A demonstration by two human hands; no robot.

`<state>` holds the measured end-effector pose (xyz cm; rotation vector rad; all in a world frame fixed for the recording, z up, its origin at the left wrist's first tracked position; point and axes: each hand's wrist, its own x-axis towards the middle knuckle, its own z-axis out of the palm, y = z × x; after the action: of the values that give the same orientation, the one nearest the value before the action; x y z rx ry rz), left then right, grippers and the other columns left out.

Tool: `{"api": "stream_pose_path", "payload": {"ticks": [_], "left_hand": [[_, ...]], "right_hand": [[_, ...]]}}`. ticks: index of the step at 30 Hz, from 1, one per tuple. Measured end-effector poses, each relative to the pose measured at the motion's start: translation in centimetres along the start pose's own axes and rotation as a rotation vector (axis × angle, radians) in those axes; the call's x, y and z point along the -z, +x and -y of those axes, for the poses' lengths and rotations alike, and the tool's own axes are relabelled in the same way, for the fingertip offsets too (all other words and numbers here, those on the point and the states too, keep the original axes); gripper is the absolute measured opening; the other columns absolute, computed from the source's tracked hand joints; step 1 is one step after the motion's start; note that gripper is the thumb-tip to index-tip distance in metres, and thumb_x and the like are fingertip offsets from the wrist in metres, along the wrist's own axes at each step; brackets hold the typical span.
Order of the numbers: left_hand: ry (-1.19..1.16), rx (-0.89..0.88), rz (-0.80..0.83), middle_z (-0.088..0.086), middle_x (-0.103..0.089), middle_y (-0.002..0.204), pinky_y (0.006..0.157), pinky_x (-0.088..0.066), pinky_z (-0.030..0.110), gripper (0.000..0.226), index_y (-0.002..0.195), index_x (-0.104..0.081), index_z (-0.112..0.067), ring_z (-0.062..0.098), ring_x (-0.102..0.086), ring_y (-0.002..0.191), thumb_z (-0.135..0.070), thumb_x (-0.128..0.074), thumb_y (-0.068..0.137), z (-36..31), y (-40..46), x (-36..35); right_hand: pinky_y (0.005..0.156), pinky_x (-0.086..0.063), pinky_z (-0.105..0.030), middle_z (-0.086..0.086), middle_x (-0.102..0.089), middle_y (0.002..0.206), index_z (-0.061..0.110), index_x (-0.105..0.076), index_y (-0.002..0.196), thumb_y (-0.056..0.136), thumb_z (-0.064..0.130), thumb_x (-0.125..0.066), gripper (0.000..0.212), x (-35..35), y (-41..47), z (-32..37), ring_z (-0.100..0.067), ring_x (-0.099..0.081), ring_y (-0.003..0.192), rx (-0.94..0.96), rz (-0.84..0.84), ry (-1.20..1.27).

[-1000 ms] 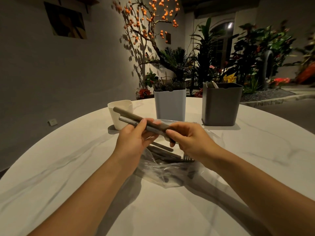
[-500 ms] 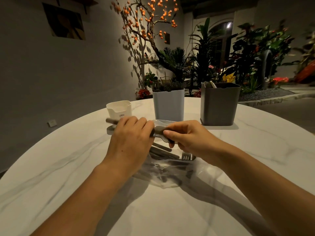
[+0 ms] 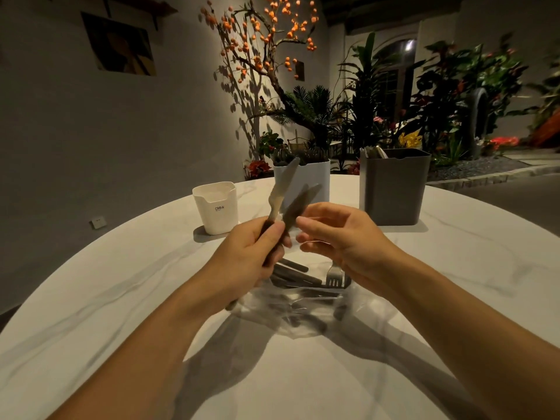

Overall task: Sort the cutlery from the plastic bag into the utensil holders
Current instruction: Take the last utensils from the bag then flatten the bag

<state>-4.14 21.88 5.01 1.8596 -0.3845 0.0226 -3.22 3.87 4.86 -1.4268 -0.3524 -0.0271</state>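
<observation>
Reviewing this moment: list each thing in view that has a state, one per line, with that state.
left hand: grips two knives by their handles
knives: held up, blades pointing away, above the table
right hand: fingers loosely curled, holding nothing, beside the knives
plastic bag: lying on the table, cutlery still in it
white holder: upright, contents not visible
light blue holder: upright, holds cutlery
dark grey holder: upright, holds a few utensils
</observation>
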Motion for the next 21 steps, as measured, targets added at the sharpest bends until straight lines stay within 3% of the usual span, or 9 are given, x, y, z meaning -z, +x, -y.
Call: {"api": "stream_pose_path", "payload": {"ticks": [5, 13, 21], "left_hand": [[-0.111, 0.077, 0.073, 0.004, -0.066, 0.071, 0.053, -0.04, 0.026, 0.033, 0.095, -0.068, -0.015, 0.015, -0.047, 0.049, -0.037, -0.044, 0.103, 0.09, 0.04, 0.03], [-0.225, 0.137, 0.208, 0.007, -0.061, 0.072, 0.049, -0.034, 0.023, 0.043, 0.104, -0.064, -0.008, 0.012, -0.043, 0.047, -0.04, -0.035, 0.105, 0.44, -0.09, -0.28], [-0.296, 0.273, 0.292, 0.007, -0.054, 0.059, 0.043, -0.032, 0.021, 0.069, 0.092, -0.063, -0.002, 0.012, -0.038, 0.042, -0.056, -0.021, 0.103, 0.64, -0.03, -0.8]], "right_hand": [[0.087, -0.059, -0.034, -0.008, -0.076, 0.1, 0.009, -0.072, 0.108, 0.092, 0.01, -0.063, 0.018, -0.04, 0.03, -0.21, -0.024, -0.073, 0.094, 0.047, -0.001, -0.077], [0.078, -0.059, -0.027, -0.004, -0.077, 0.097, 0.011, -0.071, 0.109, 0.091, 0.011, -0.064, 0.019, -0.02, -0.02, -0.21, -0.02, -0.073, 0.093, 0.073, -0.033, -0.024], [0.087, -0.059, -0.033, -0.003, -0.076, 0.103, 0.014, -0.071, 0.108, 0.087, 0.003, -0.068, 0.024, -0.31, 0.47, -0.12, -0.021, -0.072, 0.101, 0.124, -0.081, -0.033]]}}
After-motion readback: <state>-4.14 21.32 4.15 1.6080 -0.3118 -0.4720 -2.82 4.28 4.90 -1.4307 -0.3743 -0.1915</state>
